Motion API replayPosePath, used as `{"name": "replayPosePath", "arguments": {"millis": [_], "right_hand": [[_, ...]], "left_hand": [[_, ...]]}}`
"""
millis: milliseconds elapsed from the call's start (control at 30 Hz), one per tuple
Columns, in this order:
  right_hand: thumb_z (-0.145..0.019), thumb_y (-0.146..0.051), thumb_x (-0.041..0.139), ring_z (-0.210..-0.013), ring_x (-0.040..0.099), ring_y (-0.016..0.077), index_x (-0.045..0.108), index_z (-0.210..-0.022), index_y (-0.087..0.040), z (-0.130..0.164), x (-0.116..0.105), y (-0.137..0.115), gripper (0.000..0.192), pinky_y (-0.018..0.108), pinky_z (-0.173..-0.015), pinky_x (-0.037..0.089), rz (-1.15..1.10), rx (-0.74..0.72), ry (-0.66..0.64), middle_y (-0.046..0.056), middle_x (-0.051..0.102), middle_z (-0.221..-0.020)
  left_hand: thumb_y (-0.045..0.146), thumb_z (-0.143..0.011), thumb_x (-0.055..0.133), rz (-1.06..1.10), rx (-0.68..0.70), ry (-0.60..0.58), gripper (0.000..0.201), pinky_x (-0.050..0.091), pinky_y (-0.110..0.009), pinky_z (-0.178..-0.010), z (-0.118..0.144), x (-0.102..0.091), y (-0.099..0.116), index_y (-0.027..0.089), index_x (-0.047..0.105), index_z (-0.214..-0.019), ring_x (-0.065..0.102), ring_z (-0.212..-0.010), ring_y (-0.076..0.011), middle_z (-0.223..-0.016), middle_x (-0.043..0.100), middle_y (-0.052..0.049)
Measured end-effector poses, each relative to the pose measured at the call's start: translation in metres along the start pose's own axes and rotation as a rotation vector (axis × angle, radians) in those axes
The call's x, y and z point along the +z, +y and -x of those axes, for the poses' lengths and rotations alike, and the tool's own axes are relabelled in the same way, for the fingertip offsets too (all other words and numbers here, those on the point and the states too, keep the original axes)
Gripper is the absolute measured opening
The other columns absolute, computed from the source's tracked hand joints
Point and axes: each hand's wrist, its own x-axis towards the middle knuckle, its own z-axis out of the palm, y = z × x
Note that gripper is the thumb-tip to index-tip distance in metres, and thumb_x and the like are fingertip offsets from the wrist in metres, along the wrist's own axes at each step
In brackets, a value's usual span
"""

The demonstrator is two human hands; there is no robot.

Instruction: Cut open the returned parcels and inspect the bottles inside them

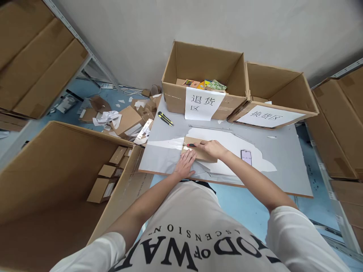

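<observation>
A small cardboard box (pixel 208 155) lies on the grey table in front of me. My right hand (pixel 212 148) is closed around a slim knife (pixel 191 145) with a red-and-black handle. Its thin tip points left over the left end of the box, where shiny tape shows. My left hand (pixel 186 163) rests with fingers stretched out on the near left corner of the box. A yellow-and-black utility knife (pixel 165 119) lies farther back on the left of the table.
Two open cartons with paper signs, a left one (pixel 172 96) and a right one (pixel 307 102), stand at the back. A phone (pixel 246 157) lies right on the table (pixel 295 166). A large carton (pixel 56 139) holds small boxes at left. Cardboard scraps (pixel 129 121) lie behind it.
</observation>
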Motion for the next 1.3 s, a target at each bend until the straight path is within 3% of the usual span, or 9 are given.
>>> {"name": "replayPosePath", "arguments": {"millis": [367,833,1300], "right_hand": [[-0.093,-0.020,0.033,-0.086,0.065,0.0221,0.024,-0.145,-0.032,0.002,0.013,-0.004,0.054,0.030,-0.068,0.043,0.024,-0.012,-0.001,0.011,0.057,-0.124],[-0.094,-0.024,0.032,-0.089,0.065,0.0253,0.027,-0.144,-0.027,-0.002,0.003,-0.010,0.050,0.032,-0.069,0.044,0.014,-0.017,-0.002,0.015,0.059,-0.118],[-0.094,-0.024,0.034,-0.087,0.065,0.0235,0.027,-0.144,-0.029,0.001,0.011,-0.006,0.051,0.031,-0.068,0.043,0.008,-0.022,0.009,0.013,0.059,-0.117]], "left_hand": [[0.044,-0.070,0.067,-0.038,-0.027,-0.025,0.097,0.013,-0.048,-0.113,0.004,0.003,0.002,0.014,0.016,-0.147,0.004,-0.143,-0.0318,-0.155,0.009,-0.016],[0.044,-0.068,0.068,-0.035,-0.059,-0.025,0.099,0.013,-0.048,-0.114,0.003,0.000,0.005,0.015,0.016,-0.147,0.003,-0.143,-0.0317,-0.155,0.010,-0.016],[0.043,-0.066,0.071,-0.047,-0.036,-0.035,0.101,0.012,-0.047,-0.114,0.005,-0.003,0.005,0.015,0.018,-0.147,0.003,-0.143,-0.0315,-0.156,0.010,-0.015]]}}
